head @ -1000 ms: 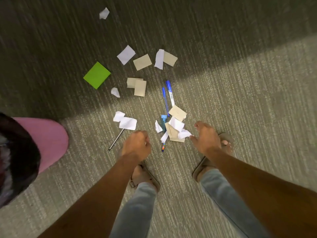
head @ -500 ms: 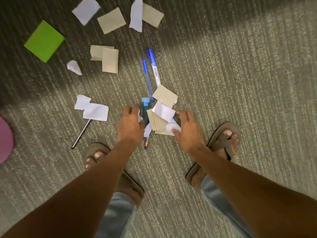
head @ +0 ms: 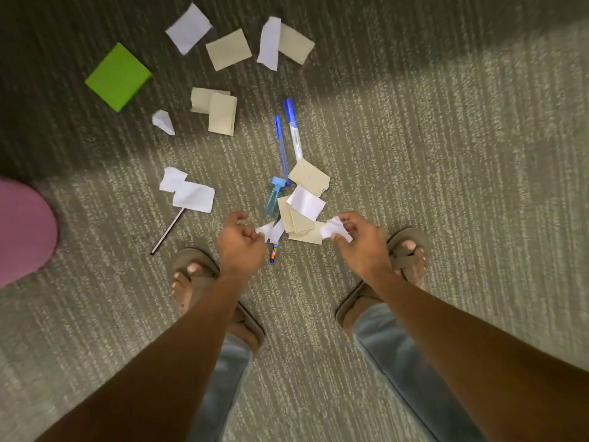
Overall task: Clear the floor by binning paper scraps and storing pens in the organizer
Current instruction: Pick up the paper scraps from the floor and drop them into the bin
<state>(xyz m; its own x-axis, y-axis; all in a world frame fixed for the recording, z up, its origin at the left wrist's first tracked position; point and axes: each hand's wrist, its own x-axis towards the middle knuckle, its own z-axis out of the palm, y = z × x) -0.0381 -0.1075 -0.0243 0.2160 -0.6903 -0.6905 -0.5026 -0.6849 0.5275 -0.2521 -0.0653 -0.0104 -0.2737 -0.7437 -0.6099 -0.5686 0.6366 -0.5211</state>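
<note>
Right hand [head: 361,242] pinches crumpled white scrap [head: 334,229], fingers closed, lifting for bin. Left hand [head: 240,240] half-curled on white strip [head: 271,231]; firm grip unclear. Both at near edge of scrap pile [head: 302,215]. Pens [head: 288,135] just beyond pile, untouched.

Likely an office: grey-green ribbed commercial carpet [head: 446,186] fills the frame, with pens [head: 288,135] at centre, torn paper scraps [head: 229,49] and a green sticky-note pad [head: 118,76] at upper left.

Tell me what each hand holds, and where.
Right hand: crumpled white paper scrap, fingertip grip on its edge. Left hand: small white scrap, pinched at its end.
</note>
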